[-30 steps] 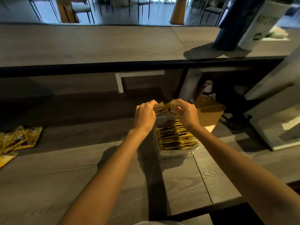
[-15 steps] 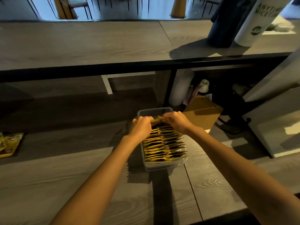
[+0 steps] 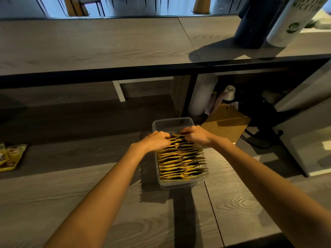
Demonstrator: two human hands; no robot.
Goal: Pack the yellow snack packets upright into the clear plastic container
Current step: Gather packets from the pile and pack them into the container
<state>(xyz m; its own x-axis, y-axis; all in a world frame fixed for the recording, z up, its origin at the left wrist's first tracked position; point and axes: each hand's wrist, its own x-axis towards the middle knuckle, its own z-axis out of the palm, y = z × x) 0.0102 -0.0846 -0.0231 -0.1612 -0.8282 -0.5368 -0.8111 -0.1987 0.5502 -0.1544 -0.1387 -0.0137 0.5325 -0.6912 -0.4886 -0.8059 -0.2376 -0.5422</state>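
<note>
A clear plastic container [image 3: 172,122] stands on the grey wooden table in front of me. A row of yellow snack packets [image 3: 180,161] stands upright on edge in it, filling the near two thirds; the far end holds none. My left hand [image 3: 156,141] and my right hand [image 3: 196,135] rest on the farthest packets of the row, fingers curled down over their top edges from either side. The packets under my fingers are partly hidden. More yellow packets [image 3: 10,157] lie flat at the table's left edge.
A raised counter [image 3: 107,42] runs across above the table, with a dark cylinder [image 3: 254,22] and a white printed cylinder [image 3: 293,20] on it. A brown cardboard piece [image 3: 227,122] leans just right of the container. Rolls, cables and a white appliance crowd the right side.
Both hands came down with the packets they held above the container and now press them in at the far end of the row. The view has shifted, so the container appears nearer.
</note>
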